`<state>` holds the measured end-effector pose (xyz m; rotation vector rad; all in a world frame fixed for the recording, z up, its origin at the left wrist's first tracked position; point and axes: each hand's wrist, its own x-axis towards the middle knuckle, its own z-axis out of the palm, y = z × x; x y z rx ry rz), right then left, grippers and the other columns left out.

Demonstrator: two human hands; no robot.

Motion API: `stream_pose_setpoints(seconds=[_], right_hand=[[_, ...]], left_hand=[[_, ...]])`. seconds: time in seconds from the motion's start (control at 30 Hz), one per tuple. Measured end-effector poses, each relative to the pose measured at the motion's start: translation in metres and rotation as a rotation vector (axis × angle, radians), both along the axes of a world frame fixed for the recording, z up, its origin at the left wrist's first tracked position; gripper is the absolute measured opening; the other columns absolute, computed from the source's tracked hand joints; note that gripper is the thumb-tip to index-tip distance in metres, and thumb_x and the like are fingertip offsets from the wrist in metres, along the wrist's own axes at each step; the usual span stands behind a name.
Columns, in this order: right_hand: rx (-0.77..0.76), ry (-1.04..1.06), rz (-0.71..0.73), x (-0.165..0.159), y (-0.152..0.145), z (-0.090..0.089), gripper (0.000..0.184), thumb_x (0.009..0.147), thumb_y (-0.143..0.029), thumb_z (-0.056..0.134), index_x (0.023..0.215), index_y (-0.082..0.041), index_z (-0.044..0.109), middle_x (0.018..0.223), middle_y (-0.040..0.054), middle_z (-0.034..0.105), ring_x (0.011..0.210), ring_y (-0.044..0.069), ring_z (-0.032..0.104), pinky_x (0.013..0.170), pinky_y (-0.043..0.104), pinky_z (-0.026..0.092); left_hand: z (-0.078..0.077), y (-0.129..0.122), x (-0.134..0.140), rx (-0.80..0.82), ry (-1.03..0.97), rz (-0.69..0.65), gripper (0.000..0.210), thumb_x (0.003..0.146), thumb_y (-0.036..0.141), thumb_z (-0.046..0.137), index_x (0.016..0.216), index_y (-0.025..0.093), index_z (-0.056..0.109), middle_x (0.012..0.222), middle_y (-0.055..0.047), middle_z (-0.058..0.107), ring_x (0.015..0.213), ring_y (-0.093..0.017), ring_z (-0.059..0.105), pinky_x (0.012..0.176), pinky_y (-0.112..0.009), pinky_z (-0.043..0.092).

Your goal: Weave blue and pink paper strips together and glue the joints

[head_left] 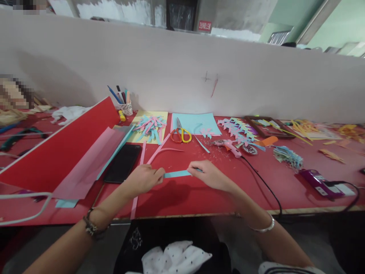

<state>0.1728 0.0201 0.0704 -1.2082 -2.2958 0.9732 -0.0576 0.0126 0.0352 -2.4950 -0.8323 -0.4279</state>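
A light blue paper strip (177,174) is stretched between my two hands, above the red tabletop near its front edge. My left hand (145,179) pinches the strip's left end with fingers curled. The other end is pinched in my right hand (209,174), thumb and fingers closed. Pink paper strips (159,150) lie just beyond my left hand, and one hangs over the table edge below it. Behind the held strip rest scissors (181,135) with red and yellow handles. A pink hot glue gun (229,147) lies past my right hand, its black cord trailing to the right.
A black phone (123,163) lies left, next to pink paper sheets (90,161) and a red board (62,140). Cut strips (150,127) and folded paper pieces (238,130) sit at the back before a white partition (171,72). A purple power strip (321,184) is at right.
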Motion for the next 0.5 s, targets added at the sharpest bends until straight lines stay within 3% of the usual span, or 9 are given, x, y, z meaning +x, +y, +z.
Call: stream_pose_setpoints(seconds=[0.23, 0.33, 0.43, 0.5], right_hand=[[-0.013, -0.002, -0.018, 0.022, 0.007, -0.002, 0.028, 0.079, -0.034, 0.038, 0.058, -0.017, 0.042, 0.055, -0.0034, 0.041, 0.054, 0.008, 0.036, 0.053, 0.021, 0.027], [0.011, -0.011, -0.011, 0.023, 0.005, 0.000, 0.027, 0.080, -0.034, 0.038, 0.058, -0.017, 0.042, 0.056, -0.0033, 0.042, 0.054, 0.008, 0.036, 0.053, 0.021, 0.027], [0.036, -0.018, -0.010, 0.017, 0.003, 0.002, 0.026, 0.080, -0.033, 0.038, 0.060, -0.017, 0.043, 0.057, -0.0033, 0.043, 0.055, 0.008, 0.036, 0.053, 0.021, 0.027], [0.031, -0.019, 0.015, 0.010, 0.003, 0.004, 0.026, 0.081, -0.033, 0.039, 0.061, -0.017, 0.043, 0.058, -0.0035, 0.042, 0.056, 0.008, 0.036, 0.053, 0.021, 0.027]], left_hand=[[-0.011, 0.002, -0.042, -0.161, 0.077, 0.267, 0.020, 0.074, 0.012, 0.039, 0.059, 0.019, 0.050, 0.038, 0.003, 0.047, 0.037, -0.012, 0.046, 0.041, -0.024, 0.021], [-0.007, 0.004, -0.055, -0.269, 0.119, 0.472, 0.019, 0.075, 0.015, 0.041, 0.060, 0.019, 0.053, 0.040, 0.002, 0.050, 0.042, -0.014, 0.051, 0.041, -0.024, 0.023], [0.004, 0.003, -0.050, -0.306, -0.022, 0.648, 0.025, 0.081, 0.018, 0.036, 0.068, 0.018, 0.057, 0.054, -0.002, 0.061, 0.054, -0.018, 0.058, 0.046, -0.025, 0.033], [0.013, -0.001, -0.033, -0.318, -0.205, 0.531, 0.027, 0.086, 0.025, 0.032, 0.089, 0.016, 0.058, 0.081, -0.005, 0.067, 0.074, -0.018, 0.062, 0.061, -0.026, 0.043]])
